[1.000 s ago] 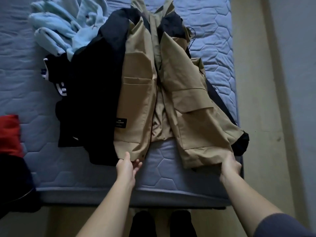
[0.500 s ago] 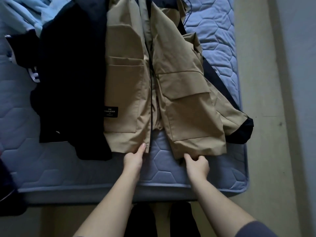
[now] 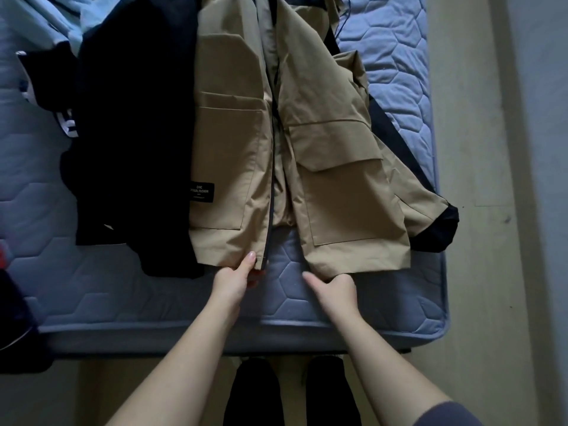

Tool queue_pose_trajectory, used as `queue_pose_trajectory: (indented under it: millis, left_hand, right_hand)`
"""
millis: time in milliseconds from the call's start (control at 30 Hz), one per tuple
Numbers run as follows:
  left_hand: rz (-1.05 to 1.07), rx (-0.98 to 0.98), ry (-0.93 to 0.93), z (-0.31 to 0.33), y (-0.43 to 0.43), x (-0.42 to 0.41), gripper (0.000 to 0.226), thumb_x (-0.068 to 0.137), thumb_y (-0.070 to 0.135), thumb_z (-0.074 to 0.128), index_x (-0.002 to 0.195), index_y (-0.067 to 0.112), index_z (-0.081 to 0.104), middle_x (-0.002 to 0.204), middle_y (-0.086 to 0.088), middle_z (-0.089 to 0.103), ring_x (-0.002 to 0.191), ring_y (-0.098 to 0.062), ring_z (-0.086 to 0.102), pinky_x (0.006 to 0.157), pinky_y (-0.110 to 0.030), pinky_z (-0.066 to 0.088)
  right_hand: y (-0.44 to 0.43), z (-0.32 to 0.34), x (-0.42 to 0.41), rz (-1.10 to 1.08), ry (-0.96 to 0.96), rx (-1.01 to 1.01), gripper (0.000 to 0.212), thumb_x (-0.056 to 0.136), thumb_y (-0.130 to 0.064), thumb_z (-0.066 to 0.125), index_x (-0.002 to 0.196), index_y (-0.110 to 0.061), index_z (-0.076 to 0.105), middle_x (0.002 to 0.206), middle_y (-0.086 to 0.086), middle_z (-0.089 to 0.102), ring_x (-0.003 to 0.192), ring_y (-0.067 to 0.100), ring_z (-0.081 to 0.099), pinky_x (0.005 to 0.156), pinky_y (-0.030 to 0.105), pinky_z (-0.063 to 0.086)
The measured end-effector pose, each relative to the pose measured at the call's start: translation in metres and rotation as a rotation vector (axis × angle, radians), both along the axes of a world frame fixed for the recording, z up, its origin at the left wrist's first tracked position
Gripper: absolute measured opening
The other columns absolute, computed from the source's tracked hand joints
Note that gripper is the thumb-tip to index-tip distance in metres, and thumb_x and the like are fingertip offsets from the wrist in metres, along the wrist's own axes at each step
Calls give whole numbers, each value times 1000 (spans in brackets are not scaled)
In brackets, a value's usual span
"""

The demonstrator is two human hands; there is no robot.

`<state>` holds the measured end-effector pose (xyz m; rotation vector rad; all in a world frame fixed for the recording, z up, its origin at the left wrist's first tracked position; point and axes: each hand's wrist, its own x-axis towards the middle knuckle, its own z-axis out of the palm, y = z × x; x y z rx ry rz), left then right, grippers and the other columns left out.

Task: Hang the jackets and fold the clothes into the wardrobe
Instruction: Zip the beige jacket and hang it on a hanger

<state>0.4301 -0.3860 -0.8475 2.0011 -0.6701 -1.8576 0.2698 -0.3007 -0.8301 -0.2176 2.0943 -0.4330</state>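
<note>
A tan jacket [image 3: 322, 167] with black sleeves lies open-fronted on the blue quilted mattress [image 3: 307, 302], hem toward me. Its left sleeve is a broad black panel [image 3: 135, 124]; a black label sits on the left front. My left hand [image 3: 235, 279] pinches the bottom corner of the left front panel beside the zipper edge, thumb on top. My right hand [image 3: 333, 290] grips the hem corner of the right front panel, fingers curled under the fabric. A gap of mattress shows between the two panels at the hem.
Light blue clothing [image 3: 40, 20] is heaped at the top left, with a black-and-white garment [image 3: 61, 115] beneath the jacket's sleeve. Dark and red fabric [image 3: 12, 318] hangs at the left edge. The mattress ends just right of the jacket; beige floor [image 3: 470, 210] and a wall follow.
My right hand slid left along the hem from the outer corner to the inner corner of the right panel. My left hand took hold of the left panel's corner. The view moved closer.
</note>
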Motion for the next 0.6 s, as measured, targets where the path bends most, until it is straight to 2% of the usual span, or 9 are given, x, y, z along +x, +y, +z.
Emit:
queue_pose_trajectory:
  millis: [67, 100, 167, 233, 267, 333, 400, 500, 600]
  left_hand:
    - [-2, -4, 4, -1, 1, -1, 24, 90, 25, 63, 99, 4, 69, 94, -12, 72, 85, -24, 68, 70, -30, 50]
    - [-3, -4, 4, -2, 1, -1, 24, 90, 25, 63, 99, 4, 69, 93, -11, 72, 82, -23, 68, 67, -29, 49]
    - [9, -4, 11, -1, 2, -2, 24, 90, 25, 62, 101, 4, 68, 92, -11, 72, 81, -22, 68, 66, -28, 48]
    - [13, -5, 11, 2, 2, -2, 23, 90, 24, 64, 97, 3, 67, 89, -11, 72, 80, -22, 68, 65, -27, 49]
    - [9, -9, 14, 5, 3, -3, 22, 89, 23, 65, 93, 2, 67, 82, -9, 72, 76, -20, 68, 62, -25, 50]
    - [-27, -13, 33, 14, 3, -4, 20, 87, 21, 67, 83, 1, 68, 66, -3, 70, 62, -12, 64, 55, -19, 49]
    - [-70, -15, 72, 25, 2, -6, 16, 85, 15, 69, 79, 0, 69, 62, -3, 70, 56, -10, 63, 53, -16, 50]
    - [-88, -36, 144, 35, -2, -5, 11, 83, 6, 69, 80, -4, 69, 67, -9, 70, 59, -13, 66, 55, -18, 53]
    - [-78, -31, 173, 39, -6, 1, 7, 83, 5, 68, 83, -2, 69, 72, -9, 72, 62, -14, 68, 58, -22, 55]
  right_hand:
    - [3, -8, 0, 466, 239, 280, 42, 82, -51, 65, 85, -10, 68, 99, 11, 68, 102, 29, 59, 92, 36, 42]
    - [2, -10, -1, 524, 303, 300, 42, 84, -50, 61, 96, -11, 69, 109, 11, 66, 110, 30, 56, 98, 35, 38]
    - [-5, -10, -3, 307, 257, 121, 37, 88, -39, 61, 111, -10, 67, 119, 12, 64, 116, 29, 55, 100, 30, 38]
    - [-12, -8, -9, 13, 51, -89, 35, 89, -26, 63, 118, -7, 64, 123, 10, 63, 119, 26, 54, 98, 24, 37]
    - [-13, -2, -10, -60, -84, -90, 33, 90, -26, 62, 115, -4, 66, 116, 11, 66, 114, 26, 57, 93, 24, 39]
    - [-11, 11, -5, -185, -379, -93, 28, 92, -25, 60, 101, 1, 68, 91, 11, 70, 84, 23, 66, 70, 25, 47]
    - [-9, 23, 1, -367, -623, -240, 21, 90, -12, 61, 104, 4, 64, 85, 10, 71, 68, 18, 67, 58, 22, 49]
    - [-10, 36, 1, -498, -872, -385, 26, 78, -11, 68, 100, 4, 68, 85, 10, 69, 66, 13, 64, 59, 22, 51]
    - [-14, 39, -6, -584, -1101, -432, 16, 79, -16, 61, 81, -10, 75, 73, 4, 66, 62, 11, 62, 68, 28, 48]
